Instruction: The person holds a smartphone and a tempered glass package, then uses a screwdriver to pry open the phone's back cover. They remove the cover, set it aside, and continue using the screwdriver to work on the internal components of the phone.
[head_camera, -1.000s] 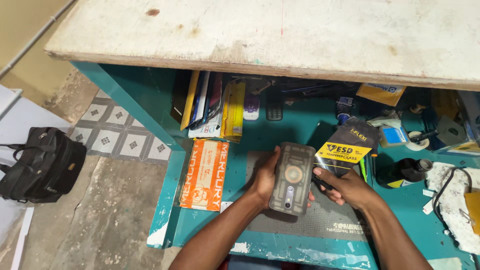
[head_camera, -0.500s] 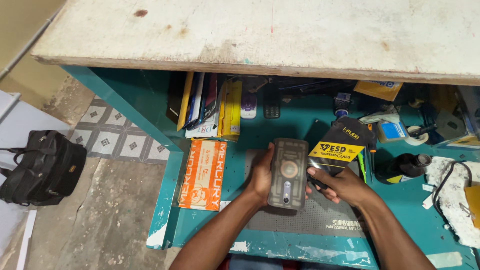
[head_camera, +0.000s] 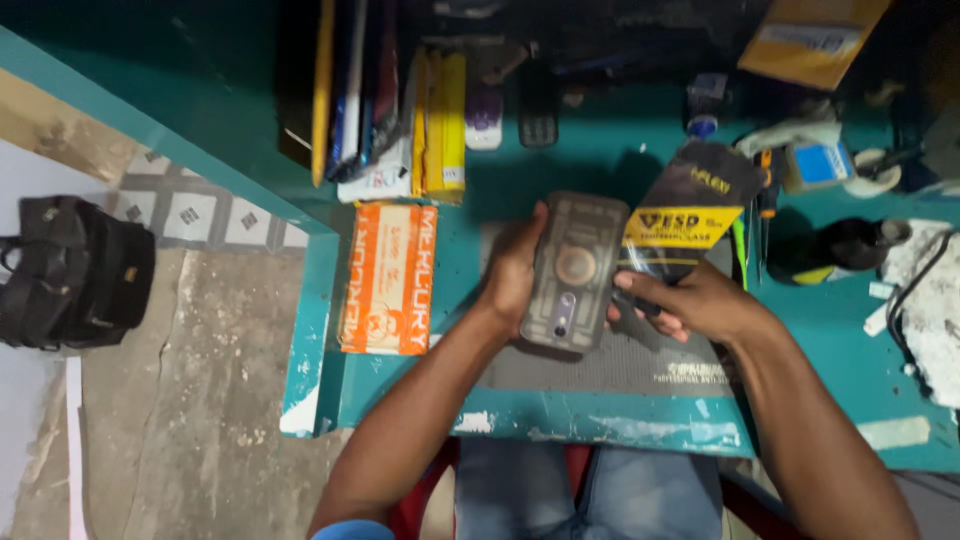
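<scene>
The head camera looks straight down at a teal painted wooden workbench (head_camera: 600, 160) and two bare arms reaching over it.

The left hand (head_camera: 512, 272) grips the left edge of a grey see-through phone case with a round ring in its middle (head_camera: 573, 272). Its fingers are curled tight around that side. The case is held up flat over the bench, its back facing the camera.

The right hand (head_camera: 690, 300) is just beside the right edge of the case. Its fingers pinch a black and yellow flat packet (head_camera: 683, 225), which sticks out from behind the case, up and to the right. The two hands are close together, with only the case between them. It is hard to tell if the right fingers also touch the case.

Under the hands lies a dark grey rubber work mat (head_camera: 620, 365) on the bench. To the left of the mat lies an orange flat box (head_camera: 386, 280). Behind it, a row of thin yellow, blue and white boxes (head_camera: 395, 110) stands on edge. A black squat bottle (head_camera: 845, 245) rests to the right, near a white crumpled cloth (head_camera: 930, 300).

Off the bench, on the grey concrete floor (head_camera: 190, 400), sits a black soft bag (head_camera: 75, 272), well apart from the hands.
</scene>
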